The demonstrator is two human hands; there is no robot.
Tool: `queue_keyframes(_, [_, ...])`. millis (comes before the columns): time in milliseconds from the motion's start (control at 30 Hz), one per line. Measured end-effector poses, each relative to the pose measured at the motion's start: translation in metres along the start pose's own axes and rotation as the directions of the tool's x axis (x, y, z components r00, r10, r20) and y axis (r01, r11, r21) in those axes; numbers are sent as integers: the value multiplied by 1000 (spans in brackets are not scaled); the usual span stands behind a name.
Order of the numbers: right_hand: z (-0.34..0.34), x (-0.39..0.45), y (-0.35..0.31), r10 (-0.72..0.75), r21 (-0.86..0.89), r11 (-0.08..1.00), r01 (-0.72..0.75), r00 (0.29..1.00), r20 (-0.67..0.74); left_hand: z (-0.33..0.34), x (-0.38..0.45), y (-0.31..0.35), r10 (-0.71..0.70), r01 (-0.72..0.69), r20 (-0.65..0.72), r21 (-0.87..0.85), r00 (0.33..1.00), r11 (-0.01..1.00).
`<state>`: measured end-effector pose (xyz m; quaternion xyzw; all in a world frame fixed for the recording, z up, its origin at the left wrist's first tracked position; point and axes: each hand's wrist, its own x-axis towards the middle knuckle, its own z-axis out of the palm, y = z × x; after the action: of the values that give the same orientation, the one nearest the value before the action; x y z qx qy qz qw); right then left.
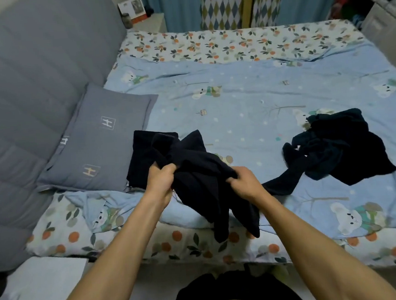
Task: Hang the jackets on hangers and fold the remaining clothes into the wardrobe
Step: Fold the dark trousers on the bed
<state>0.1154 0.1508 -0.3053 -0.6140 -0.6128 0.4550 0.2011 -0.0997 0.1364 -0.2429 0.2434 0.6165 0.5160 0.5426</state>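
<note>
Matt dark cloth garment; soft printed cotton-like bedsheet.

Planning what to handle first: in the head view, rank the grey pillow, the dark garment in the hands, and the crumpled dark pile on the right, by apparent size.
1. grey pillow, clearly largest.
2 and 3. dark garment and crumpled dark pile: look alike; both bunched, the held one nearer, so unranked.

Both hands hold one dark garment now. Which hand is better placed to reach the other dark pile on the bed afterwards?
Probably the right hand: the crumpled dark pile lies on its side of the bed, while the left hand grips the held garment nearer the grey pillow.
</note>
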Motion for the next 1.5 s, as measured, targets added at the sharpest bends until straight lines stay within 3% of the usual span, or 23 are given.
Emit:
queue_keyframes(67, [-9,2,-16,30,221,975,-33,999,14,-13,12,-1,42,-46,19,413,999,909])
queue_keyframes(133, [-21,3,-37,1,353,935,-19,999,49,-21,22,-8,71,-120,99,692,993,712])
queue_keyframes(200, [-33,6,-62,-45,365,931,-10,989,142,-11,23,-17,137,-318,295,748,945,583])
queue_keyframes(267, [-44,10,-81,-84,219,975,40,976,199,6,20,-17,152,-519,522,685,839,511])
queue_keyframes(300, [-48,13,-87,-98,140,988,70,974,206,13,19,-14,129,-544,577,639,807,543])
queue_keyframes(367, [-56,17,-90,-126,45,992,119,978,169,23,17,-10,120,-503,576,570,808,649])
queue_keyframes(467, [-60,18,-78,-162,-31,986,164,986,44,34,13,-6,166,-363,432,428,887,828])
queue_keyframes(533, [-59,10,-60,-199,-85,978,190,973,-115,40,9,-2,84,-131,279,154,957,979])
queue_keyframes(600, [-60,-2,-42,-196,-68,980,185,953,-230,41,11,4,-142,177,195,-175,971,969])
queue_keyframes(667, [-61,-13,-28,-162,-60,986,154,974,-158,34,13,11,-274,323,188,-319,943,891])
queue_keyframes(733, [-63,-21,-22,-156,-85,984,156,988,7,30,14,12,-291,338,180,-357,940,870])
queue_keyframes(800, [-59,-21,-21,-150,-102,982,158,985,87,29,13,9,-293,347,193,-386,936,855])
queue_keyframes(967, [-47,-2,-12,-100,-131,985,114,989,107,28,9,11,-298,362,213,-413,931,836])
queue_keyframes(1067, [-41,5,-6,-79,-145,987,73,996,-41,24,12,12,-272,343,221,-411,936,845])
queue_keyframes(1133, [-42,5,-9,-32,-9,999,31,993,-114,25,19,14,-257,304,188,-299,948,905])
queue_keyframes(1200, [-49,3,-18,-3,131,991,20,992,-128,23,34,13,-175,174,56,14,983,985])
queue_keyframes(1233, [-56,4,-25,-14,145,989,35,990,-142,20,40,12,-86,78,22,266,996,961])
queue_keyframes(1300, [-69,6,-36,-32,132,990,50,991,-134,15,47,5,40,-141,166,657,985,740])
queue_keyframes(1367, [-80,10,-46,-21,159,987,37,995,-99,23,43,-9,49,-421,455,773,889,474])
queue_keyframes(1433, [-83,11,-52,-1,193,981,17,997,-82,37,27,-33,-16,-604,624,762,781,234])
queue_keyframes(1500, [-83,12,-57,25,249,968,-6,997,-71,52,16,-54,6,-627,634,762,773,165])
